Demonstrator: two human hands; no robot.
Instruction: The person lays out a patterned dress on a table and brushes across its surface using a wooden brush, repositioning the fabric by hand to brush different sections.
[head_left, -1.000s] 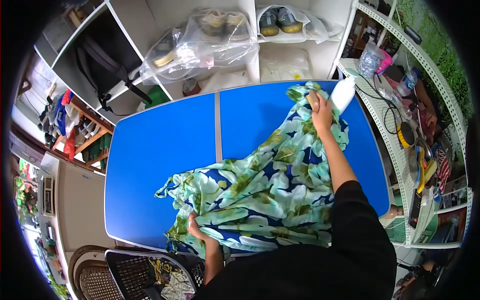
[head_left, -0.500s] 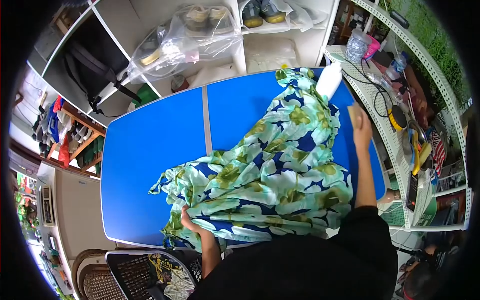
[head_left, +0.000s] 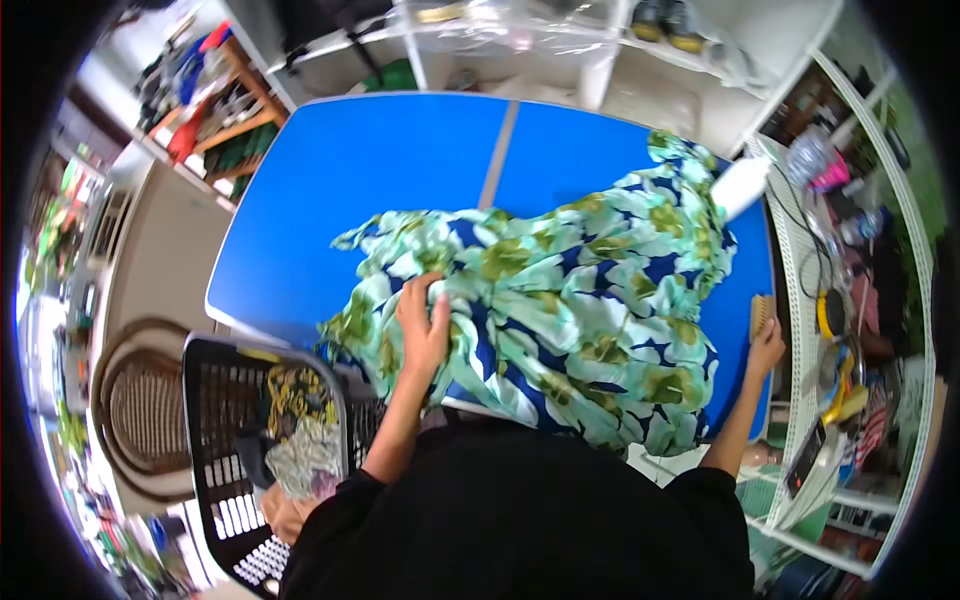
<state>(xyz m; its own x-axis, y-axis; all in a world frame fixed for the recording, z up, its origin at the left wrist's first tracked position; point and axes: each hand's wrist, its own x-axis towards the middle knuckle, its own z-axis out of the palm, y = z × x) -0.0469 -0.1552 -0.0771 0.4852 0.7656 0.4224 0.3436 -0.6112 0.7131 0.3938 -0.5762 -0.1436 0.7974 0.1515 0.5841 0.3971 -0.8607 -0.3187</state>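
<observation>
A green, white and navy floral dress (head_left: pixel 590 270) lies rumpled across the blue folding table (head_left: pixel 370 150), partly hanging over the near edge. My left hand (head_left: pixel 422 335) rests on the left part of the dress, thumb apart from the fingers, with folds of cloth around it. Out at the table's right edge, my right hand (head_left: pixel 766 348) is closed around a small wooden brush (head_left: pixel 761 314), held clear of the dress. A white bottle (head_left: pixel 741 188) leans at the far right corner, beside the dress's upper end.
A black basket (head_left: pixel 190 420) with clothes in it stands at the near left, by a wicker chair (head_left: pixel 148 405). White shelves (head_left: pixel 600 60) with bagged shoes line the back. On the right, a white perforated rack (head_left: pixel 800 390) carries cables, tools and a yellow-black brush (head_left: pixel 830 313).
My view has turned, with the table shifting in it. My left hand has moved farther onto the dress and loosened from its edge. My right hand has come nearer with the brush.
</observation>
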